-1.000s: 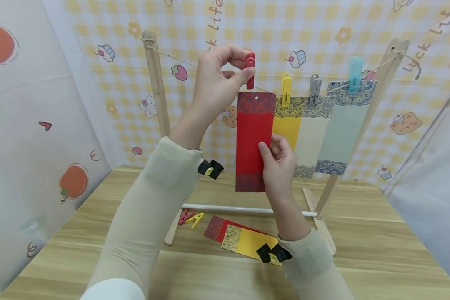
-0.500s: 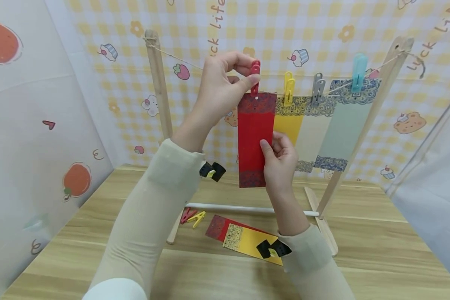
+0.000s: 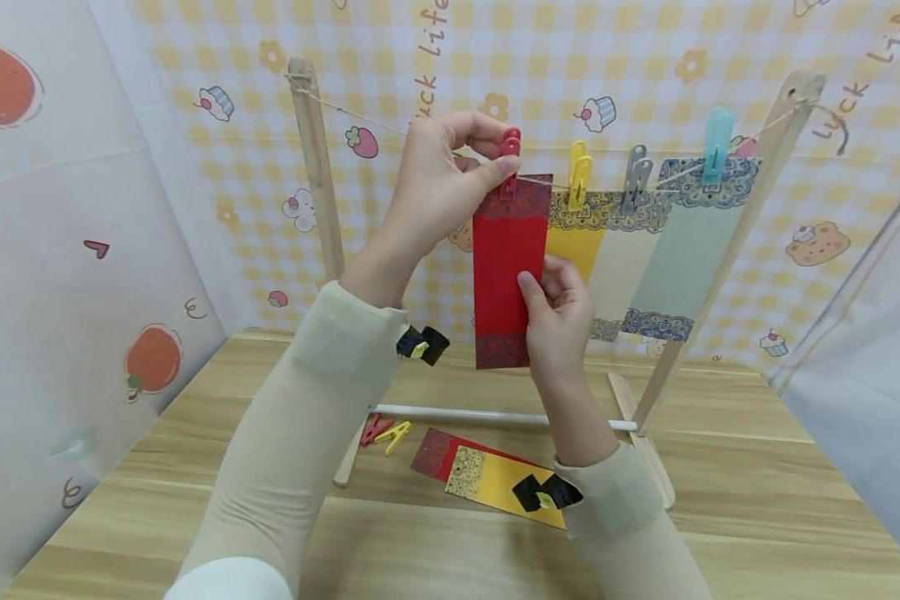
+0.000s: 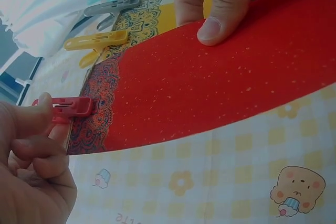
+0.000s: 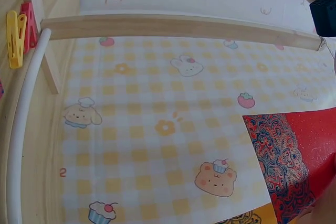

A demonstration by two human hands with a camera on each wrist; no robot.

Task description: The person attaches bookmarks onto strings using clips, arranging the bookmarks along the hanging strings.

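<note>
A long red paper strip with dark patterned ends point(image 3: 506, 267) hangs upright at the thin twine line point(image 3: 360, 114) of a small wooden drying rack point(image 3: 311, 167). Its top edge meets the line, where a red plastic clothespin point(image 3: 509, 154) sits on the upper patterned band. The left hand point(image 3: 438, 179) pinches this pin between thumb and curled forefinger; in the left wrist view the pin's tips point(image 4: 71, 107) overlap the strip's patterned end. The right hand point(image 3: 558, 321) holds the strip at its right edge, near mid-height, with the thumb flat on the front and the curled fingers behind.

Just right of the red strip hang three more strips, overlapping one another: a yellow paper strip point(image 3: 576, 250) under a yellow clothespin point(image 3: 579, 173), a pale cream strip point(image 3: 621, 267) under a grey clothespin point(image 3: 633, 177), and a pale green strip with blue patterned ends point(image 3: 682, 258) under a light blue clothespin point(image 3: 717, 143).

On the light wooden tabletop point(image 3: 757, 517), in front of the rack's white base rod point(image 3: 450, 414), lie a spare red strip point(image 3: 438, 454) and a spare yellow strip point(image 3: 495, 487), the yellow partly covering the red. A loose red pin point(image 3: 373, 429) and a loose yellow pin point(image 3: 394, 437) lie touching beside the rack's left foot. Behind stands a yellow checked backdrop with cartoon prints point(image 3: 630, 58).
</note>
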